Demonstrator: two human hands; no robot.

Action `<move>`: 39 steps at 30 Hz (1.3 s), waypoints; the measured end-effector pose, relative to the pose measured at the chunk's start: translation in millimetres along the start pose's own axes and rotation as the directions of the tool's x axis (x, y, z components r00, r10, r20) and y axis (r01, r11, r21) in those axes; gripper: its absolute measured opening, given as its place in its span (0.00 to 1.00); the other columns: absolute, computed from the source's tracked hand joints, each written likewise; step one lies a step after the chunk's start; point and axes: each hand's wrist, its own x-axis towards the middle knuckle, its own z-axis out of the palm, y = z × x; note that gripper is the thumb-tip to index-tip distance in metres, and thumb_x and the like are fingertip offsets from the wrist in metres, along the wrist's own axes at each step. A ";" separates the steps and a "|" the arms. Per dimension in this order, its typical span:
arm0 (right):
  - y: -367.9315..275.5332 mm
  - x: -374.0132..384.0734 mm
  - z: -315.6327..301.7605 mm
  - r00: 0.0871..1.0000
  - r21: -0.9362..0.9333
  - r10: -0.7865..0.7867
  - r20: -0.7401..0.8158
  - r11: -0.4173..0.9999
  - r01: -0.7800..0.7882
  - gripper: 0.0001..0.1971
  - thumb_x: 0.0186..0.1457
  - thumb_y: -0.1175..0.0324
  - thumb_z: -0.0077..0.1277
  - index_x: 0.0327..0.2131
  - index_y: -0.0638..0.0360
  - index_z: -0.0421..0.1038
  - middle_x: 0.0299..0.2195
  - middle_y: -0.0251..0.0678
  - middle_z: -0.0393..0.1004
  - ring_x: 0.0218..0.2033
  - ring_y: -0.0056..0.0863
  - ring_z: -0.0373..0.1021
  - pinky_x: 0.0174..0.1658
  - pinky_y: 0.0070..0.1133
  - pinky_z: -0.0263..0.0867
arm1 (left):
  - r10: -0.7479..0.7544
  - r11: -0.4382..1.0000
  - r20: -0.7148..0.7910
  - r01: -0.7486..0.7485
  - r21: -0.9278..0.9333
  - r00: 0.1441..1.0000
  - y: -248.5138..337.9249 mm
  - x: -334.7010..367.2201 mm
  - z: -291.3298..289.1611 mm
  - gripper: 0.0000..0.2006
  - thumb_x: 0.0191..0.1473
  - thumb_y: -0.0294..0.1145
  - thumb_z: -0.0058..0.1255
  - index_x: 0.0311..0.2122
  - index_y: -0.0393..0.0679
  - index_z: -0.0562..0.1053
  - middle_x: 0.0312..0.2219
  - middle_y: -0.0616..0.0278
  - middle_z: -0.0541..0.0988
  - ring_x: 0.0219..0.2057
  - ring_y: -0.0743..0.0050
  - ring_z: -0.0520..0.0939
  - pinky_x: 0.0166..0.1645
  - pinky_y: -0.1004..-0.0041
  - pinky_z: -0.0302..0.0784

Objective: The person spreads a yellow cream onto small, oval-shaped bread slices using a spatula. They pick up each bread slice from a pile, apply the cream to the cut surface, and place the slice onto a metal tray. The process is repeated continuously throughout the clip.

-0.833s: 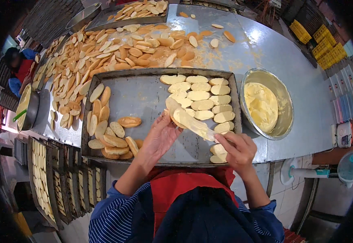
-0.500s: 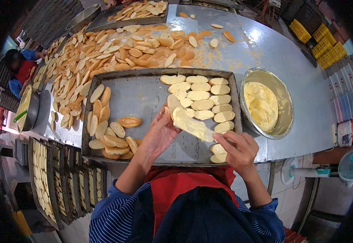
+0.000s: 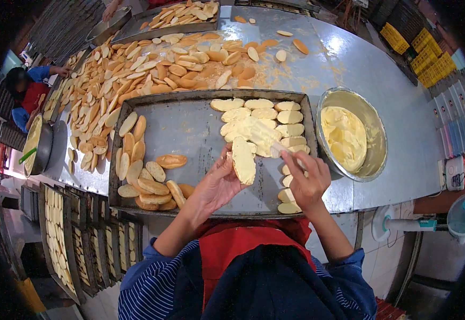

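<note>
My left hand (image 3: 215,184) grips an oval bread slice (image 3: 244,162) from its left side, the face coated in pale yellow cream. In my right hand (image 3: 311,181) is a flat spreader (image 3: 264,134), its blade smeared with cream and raised just beyond the slice. Both hands are over a dark metal baking tray (image 3: 189,97). Rows of cream-coated slices (image 3: 289,117) lie along the tray's right side, partly hidden behind the spreader and my right hand. Plain slices (image 3: 134,170) are heaped at its left end. Right of the tray stands a metal bowl (image 3: 377,152) of yellow cream (image 3: 343,140).
A wide heap of plain bread slices (image 3: 136,74) covers the metal table (image 3: 382,85) beyond the tray. Another loaded tray (image 3: 211,24) sits at the far side. At left, a co-worker (image 3: 29,93) is near a dark bowl (image 3: 44,144). Racked trays (image 3: 56,234) stand lower left.
Cream now covers the slice's face, which has turned more lengthwise toward me. My right hand has moved up and slightly left, lifting the spreader off the slice to its far side.
</note>
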 end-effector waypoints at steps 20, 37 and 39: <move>30.7 -70.4 -47.9 0.750 0.217 0.643 -0.157 0.763 -0.609 0.25 0.44 0.91 0.48 0.43 0.54 0.79 0.35 0.34 0.73 0.33 0.24 0.68 0.34 0.19 0.64 | 0.175 0.086 -0.060 0.046 0.995 0.983 -39.2 58.5 -52.6 0.21 0.41 0.25 0.66 0.41 0.39 0.68 0.33 0.56 0.76 0.40 0.70 0.79 0.43 0.71 0.78; 113.9 -41.2 -96.4 0.662 -0.294 0.713 0.232 0.700 -0.650 0.19 0.46 0.82 0.49 0.41 0.53 0.79 0.35 0.41 0.77 0.34 0.38 0.74 0.38 0.27 0.68 | 0.353 -0.581 0.201 0.046 0.812 0.914 23.2 30.3 -47.7 0.17 0.42 0.35 0.64 0.37 0.42 0.71 0.37 0.58 0.75 0.42 0.55 0.75 0.42 0.62 0.73; 121.8 -32.1 -94.7 0.620 -0.361 0.704 0.345 0.710 -0.605 0.16 0.47 0.80 0.50 0.39 0.54 0.80 0.34 0.42 0.77 0.34 0.42 0.74 0.38 0.30 0.68 | 0.337 -0.690 0.108 0.167 0.704 0.935 59.0 6.5 -67.4 0.16 0.43 0.32 0.62 0.38 0.43 0.72 0.38 0.57 0.75 0.43 0.55 0.75 0.44 0.61 0.73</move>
